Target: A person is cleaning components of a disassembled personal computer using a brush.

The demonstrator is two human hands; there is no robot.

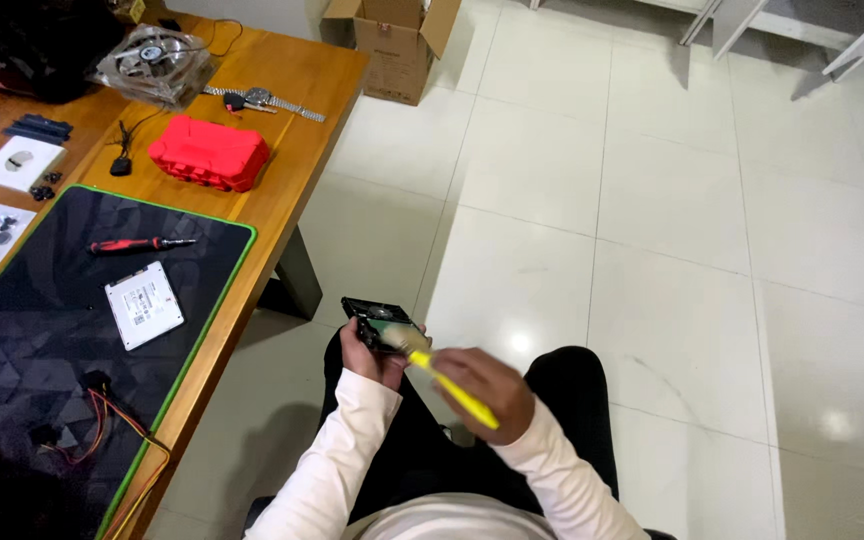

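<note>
The left hand grips a small dark hard drive above the person's lap, over the tiled floor, fingers wrapped round its near end. The drive is tilted, its long axis running from about 10 o'clock to 4 o'clock, its far corner pointing toward the wooden tabletop. The right hand is closed round the yellow handle of a brush, whose long axis lies from about 11 o'clock, where the pale bristles touch the drive's face, down to 5 o'clock, where the handle end sticks out past the fingers. The bristles are blurred.

The tabletop's edge runs at 9 to 11 o'clock from the hands, well apart from them. On it lies a black mat with a green rim, carrying a flat white drive, a red-handled screwdriver pointing toward 3 o'clock, and a bundle of coloured wires. Beyond the mat sit a red case, a wristwatch and a fan in a clear bag. A cardboard box stands on the floor at 12 o'clock. From 12 round to 4 o'clock of the hands there is only open tile.
</note>
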